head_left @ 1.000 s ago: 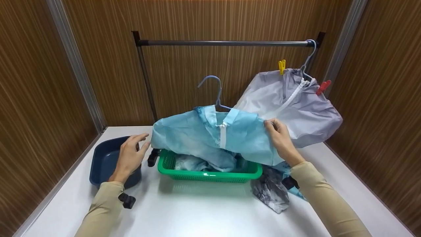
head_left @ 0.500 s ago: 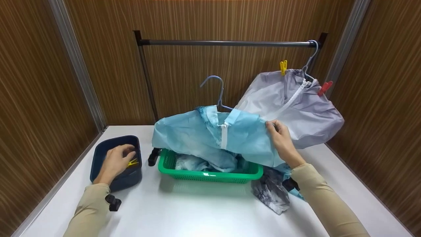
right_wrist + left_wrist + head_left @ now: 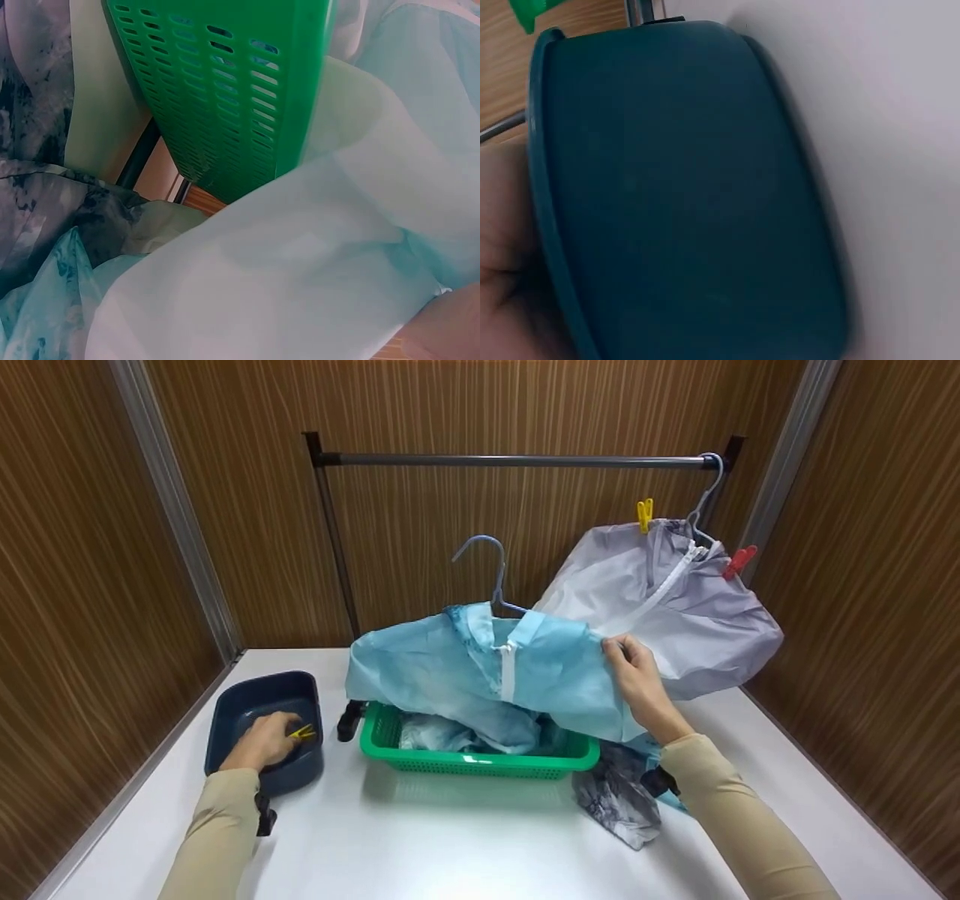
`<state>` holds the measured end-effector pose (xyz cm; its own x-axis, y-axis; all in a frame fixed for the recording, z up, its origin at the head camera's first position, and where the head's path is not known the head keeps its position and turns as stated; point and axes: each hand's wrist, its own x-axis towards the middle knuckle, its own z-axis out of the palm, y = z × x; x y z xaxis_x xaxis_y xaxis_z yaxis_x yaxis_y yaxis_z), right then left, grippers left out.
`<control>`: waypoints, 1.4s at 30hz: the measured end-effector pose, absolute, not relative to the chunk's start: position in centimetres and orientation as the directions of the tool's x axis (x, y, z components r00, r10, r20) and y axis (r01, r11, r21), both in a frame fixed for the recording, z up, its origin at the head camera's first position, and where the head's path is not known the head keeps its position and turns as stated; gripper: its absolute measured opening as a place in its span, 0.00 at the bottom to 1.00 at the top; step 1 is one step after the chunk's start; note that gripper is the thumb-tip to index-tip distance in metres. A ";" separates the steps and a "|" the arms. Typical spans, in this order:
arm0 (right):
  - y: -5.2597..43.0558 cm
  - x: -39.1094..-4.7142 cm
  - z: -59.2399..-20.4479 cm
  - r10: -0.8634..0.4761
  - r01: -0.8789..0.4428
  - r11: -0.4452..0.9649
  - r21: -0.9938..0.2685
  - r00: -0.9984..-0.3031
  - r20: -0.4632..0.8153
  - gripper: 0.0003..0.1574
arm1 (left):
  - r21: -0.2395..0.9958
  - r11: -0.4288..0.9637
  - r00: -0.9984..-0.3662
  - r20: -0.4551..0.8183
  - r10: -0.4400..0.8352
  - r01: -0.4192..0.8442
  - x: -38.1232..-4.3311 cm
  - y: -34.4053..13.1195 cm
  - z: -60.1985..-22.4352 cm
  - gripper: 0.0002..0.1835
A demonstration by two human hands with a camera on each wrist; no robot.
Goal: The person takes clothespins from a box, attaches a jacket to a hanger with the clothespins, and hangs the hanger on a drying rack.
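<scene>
A light-blue zip jacket (image 3: pixel 427 660) is draped over a blue hanger (image 3: pixel 501 577), its front part lying across the green basket (image 3: pixel 480 765). My right hand (image 3: pixel 637 675) pinches the jacket at its right shoulder. In the right wrist view, pale jacket cloth (image 3: pixel 247 277) runs from the fingers past the perforated basket side. My left hand (image 3: pixel 262 741) reaches down into the dark-blue basin (image 3: pixel 217 720), right beside a yellow clothespin (image 3: pixel 302 733). Its fingertips are hidden, and I cannot tell whether they grip anything. The left wrist view shows mostly the basin's outer wall (image 3: pixel 690 187).
Behind stands a clothes rack (image 3: pixel 517 460). From its right end hangs a grey jacket (image 3: pixel 637 600) on a hanger, with a yellow clothespin (image 3: pixel 644 516) and a red clothespin (image 3: pixel 739 562) on it. Grey patterned cloth (image 3: pixel 619 802) lies right of the basket.
My left hand has moved from near the jacket's left edge back and down into the basin, uncovering the yellow clothespin. My right hand keeps its hold on the jacket.
</scene>
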<state>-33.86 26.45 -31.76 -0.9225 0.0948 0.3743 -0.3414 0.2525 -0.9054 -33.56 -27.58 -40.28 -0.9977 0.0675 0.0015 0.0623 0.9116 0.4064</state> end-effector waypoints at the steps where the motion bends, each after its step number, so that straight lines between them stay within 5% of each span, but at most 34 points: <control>1: 26.5 -33.9 -31.8 0.092 -0.345 0.257 -0.903 -0.921 0.378 0.16 | 0.399 0.915 -0.997 -0.011 0.074 0.063 -33.7 -27.5 -40.4 0.22; 14: 26.3 -33.8 -31.6 0.116 -0.322 0.259 -0.911 -0.926 0.360 0.16 | 0.377 0.926 -0.991 -0.120 0.052 0.003 -35.0 -26.8 -41.1 0.21; 23: 26.3 -33.9 -31.6 0.121 -0.313 0.259 -0.914 -0.928 0.352 0.16 | 0.318 0.948 -1.000 -0.020 0.010 0.003 -34.9 -27.4 -41.4 0.10; 33: 26.5 -33.7 -31.5 0.118 -0.329 0.246 -0.912 -0.923 0.366 0.15 | 0.432 0.902 -0.985 0.167 -0.049 0.028 -34.1 -28.0 -40.6 0.09; 42: 26.5 -33.4 -31.5 0.100 -0.360 0.219 -0.907 -0.916 0.387 0.15 | 0.567 0.813 -0.916 0.384 -0.118 0.133 -32.9 -27.0 -39.0 0.25</control>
<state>-33.40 26.54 -31.53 -0.9165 0.0997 0.3875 -0.3596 0.2192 -0.9070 -32.89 -27.02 -38.98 -0.9156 -0.1184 0.3842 0.1326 0.8132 0.5666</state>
